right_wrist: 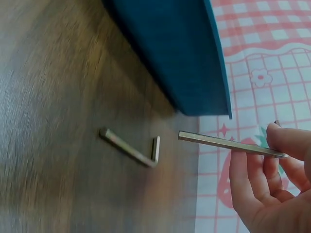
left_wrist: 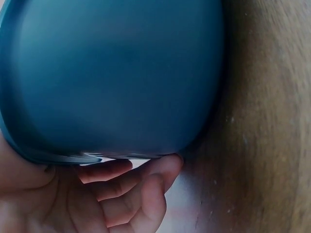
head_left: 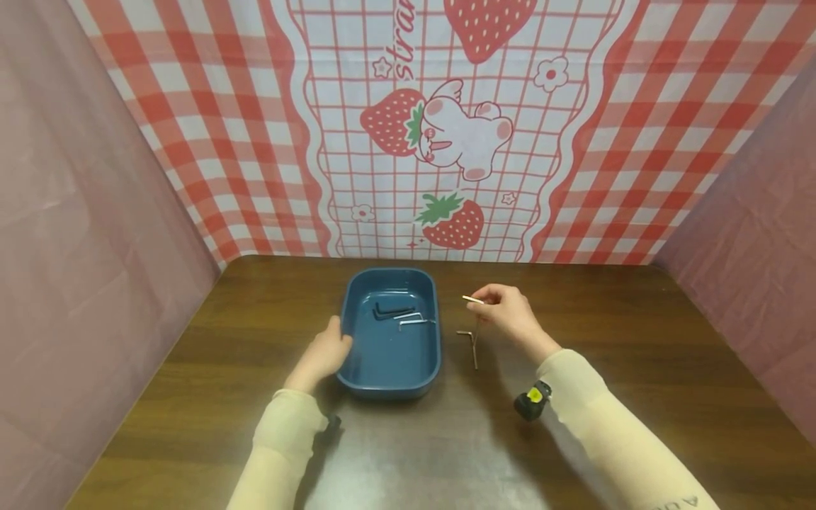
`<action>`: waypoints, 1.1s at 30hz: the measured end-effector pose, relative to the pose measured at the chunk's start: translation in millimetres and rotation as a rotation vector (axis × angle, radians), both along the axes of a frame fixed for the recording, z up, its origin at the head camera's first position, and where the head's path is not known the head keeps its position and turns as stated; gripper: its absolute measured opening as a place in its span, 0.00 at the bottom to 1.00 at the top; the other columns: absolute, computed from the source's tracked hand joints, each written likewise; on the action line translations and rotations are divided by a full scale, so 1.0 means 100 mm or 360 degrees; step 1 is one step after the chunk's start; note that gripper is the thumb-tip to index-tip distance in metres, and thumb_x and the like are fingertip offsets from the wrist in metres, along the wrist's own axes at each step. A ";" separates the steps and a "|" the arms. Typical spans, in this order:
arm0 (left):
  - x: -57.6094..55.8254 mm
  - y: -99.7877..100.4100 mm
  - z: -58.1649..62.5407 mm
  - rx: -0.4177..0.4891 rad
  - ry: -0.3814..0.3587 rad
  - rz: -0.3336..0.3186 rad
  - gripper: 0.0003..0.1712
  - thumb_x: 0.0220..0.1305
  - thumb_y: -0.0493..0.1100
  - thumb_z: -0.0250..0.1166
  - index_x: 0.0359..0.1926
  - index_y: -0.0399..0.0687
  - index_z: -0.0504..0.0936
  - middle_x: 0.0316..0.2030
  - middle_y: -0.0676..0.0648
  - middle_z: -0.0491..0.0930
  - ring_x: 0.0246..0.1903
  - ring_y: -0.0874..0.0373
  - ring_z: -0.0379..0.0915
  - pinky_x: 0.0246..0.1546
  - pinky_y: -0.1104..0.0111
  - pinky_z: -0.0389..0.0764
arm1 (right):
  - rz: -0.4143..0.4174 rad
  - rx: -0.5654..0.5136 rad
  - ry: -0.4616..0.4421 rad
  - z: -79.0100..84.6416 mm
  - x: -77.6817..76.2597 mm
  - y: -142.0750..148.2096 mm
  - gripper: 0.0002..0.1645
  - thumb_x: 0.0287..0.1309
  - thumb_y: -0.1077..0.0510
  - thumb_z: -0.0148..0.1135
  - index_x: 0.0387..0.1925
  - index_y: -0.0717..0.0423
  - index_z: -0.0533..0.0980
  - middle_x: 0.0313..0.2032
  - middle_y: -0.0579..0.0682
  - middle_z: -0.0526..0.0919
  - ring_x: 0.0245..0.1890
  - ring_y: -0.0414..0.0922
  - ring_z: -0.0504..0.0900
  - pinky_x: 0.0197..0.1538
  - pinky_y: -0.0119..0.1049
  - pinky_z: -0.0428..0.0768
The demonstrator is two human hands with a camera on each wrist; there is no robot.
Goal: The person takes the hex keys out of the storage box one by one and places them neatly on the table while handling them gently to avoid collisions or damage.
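My left hand grips the left rim of a deep blue tray, thumb at the rim and fingers against the outer wall, as the left wrist view also shows. To the right of the tray, my right hand pinches an L-shaped hex key between thumb and fingers, above the table. Below that hand, another brass-coloured hex key lies on the wood. Inside the tray are black hex keys and silver hex keys, partly overlapping.
The brown wooden table ends at the back against a red-and-white checked strawberry cloth. Pink curtains hang at both sides. A black wrist device sits by the right sleeve.
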State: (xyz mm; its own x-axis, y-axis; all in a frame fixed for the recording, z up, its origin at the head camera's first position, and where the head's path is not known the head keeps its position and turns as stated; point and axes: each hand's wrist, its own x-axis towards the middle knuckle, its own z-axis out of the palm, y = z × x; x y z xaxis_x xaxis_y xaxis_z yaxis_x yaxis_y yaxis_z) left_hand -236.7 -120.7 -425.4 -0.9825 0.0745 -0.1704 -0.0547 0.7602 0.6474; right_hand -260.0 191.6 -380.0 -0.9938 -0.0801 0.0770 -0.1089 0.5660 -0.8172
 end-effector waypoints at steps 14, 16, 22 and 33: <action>0.00 0.00 -0.01 0.0000 -0.0029 0.0007 0.34 0.65 0.45 0.42 0.67 0.31 0.45 0.61 0.27 0.59 0.57 0.35 0.63 0.54 0.47 0.66 | -0.0037 0.0067 -0.0091 -0.07 0.00 0.24 0.12 0.55 0.58 0.60 0.36 0.65 0.77 0.23 0.56 0.80 0.21 0.43 0.77 0.29 0.41 0.79; 0.00 0.00 -0.01 -0.0003 -0.0028 0.0002 0.34 0.65 0.44 0.42 0.67 0.30 0.45 0.61 0.27 0.59 0.57 0.35 0.63 0.55 0.47 0.66 | -0.0042 0.0095 -0.0091 -0.09 0.00 0.26 0.12 0.55 0.58 0.60 0.35 0.65 0.77 0.23 0.58 0.80 0.21 0.45 0.78 0.28 0.40 0.79; 0.00 0.00 0.00 0.0000 -0.0033 0.0001 0.34 0.65 0.44 0.42 0.67 0.30 0.45 0.62 0.27 0.58 0.58 0.35 0.62 0.55 0.47 0.65 | -0.0030 0.0148 -0.0147 -0.14 0.00 0.29 0.12 0.57 0.58 0.58 0.37 0.65 0.76 0.25 0.62 0.80 0.21 0.46 0.78 0.27 0.40 0.79; 0.00 -0.01 0.00 -0.0007 -0.0008 -0.0002 0.34 0.65 0.44 0.43 0.66 0.30 0.46 0.60 0.27 0.61 0.55 0.36 0.65 0.53 0.48 0.68 | 0.0033 0.0219 -0.0226 -0.25 -0.04 0.34 0.12 0.54 0.63 0.54 0.38 0.66 0.77 0.31 0.59 0.81 0.24 0.41 0.77 0.28 0.33 0.79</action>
State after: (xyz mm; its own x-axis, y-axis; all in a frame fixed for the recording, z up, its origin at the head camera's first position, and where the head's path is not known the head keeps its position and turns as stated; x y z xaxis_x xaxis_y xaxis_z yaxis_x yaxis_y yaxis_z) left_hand -236.4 -121.3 -425.5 -0.9816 0.0750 -0.1754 -0.0568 0.7631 0.6438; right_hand -263.5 225.2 -405.0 -0.9919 -0.1006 -0.0769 -0.0108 0.6721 -0.7404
